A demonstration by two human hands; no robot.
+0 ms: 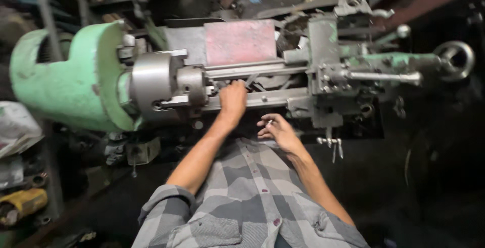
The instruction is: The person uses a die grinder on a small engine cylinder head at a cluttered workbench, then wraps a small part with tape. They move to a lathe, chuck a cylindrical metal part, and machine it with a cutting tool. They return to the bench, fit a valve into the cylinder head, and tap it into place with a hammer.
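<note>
Left hand reaches onto lathe bed, fingers curled over something just right of chuck; grip contents not discernible. Chuck lies left of hand, spindle axis running left-right. Right hand hovers nearer body, loosely half-open, small pale item between fingers, unidentifiable. Carriage stands right; tailstock handwheel far right. Green headstock far left.

Single head view, looking steeply down over the chest onto a lathe, close range.
</note>
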